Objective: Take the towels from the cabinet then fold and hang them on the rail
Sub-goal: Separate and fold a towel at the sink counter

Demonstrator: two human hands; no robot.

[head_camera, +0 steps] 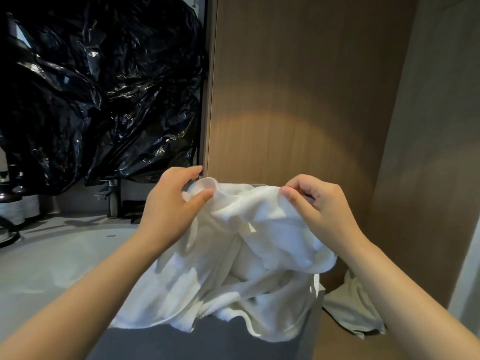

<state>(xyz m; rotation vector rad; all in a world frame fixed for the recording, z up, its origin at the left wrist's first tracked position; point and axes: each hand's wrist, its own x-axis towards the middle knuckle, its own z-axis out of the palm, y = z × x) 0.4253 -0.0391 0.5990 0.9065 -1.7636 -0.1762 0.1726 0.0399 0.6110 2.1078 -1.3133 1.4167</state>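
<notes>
A crumpled white towel (pixel 233 268) lies heaped on the grey counter edge (pixel 220 344) in front of the wooden cabinet (pixel 298 100). My left hand (pixel 171 203) pinches the towel's upper edge at the left between thumb and fingers. My right hand (pixel 317 203) pinches the same edge at the right, fingers curled. Both hands lift that edge a little above the heap. A second white towel (pixel 355 307) lies lower right on the cabinet's shelf, partly hidden by my right forearm. No rail shows in this view.
A black plastic sheet (pixel 91 87) covers the wall on the left. Below it stand a chrome tap (pixel 113 198) and a white basin (pixel 65 255). Dark bottles (pixel 18 201) stand at the far left. A cabinet side panel (pixel 428 152) closes in the right.
</notes>
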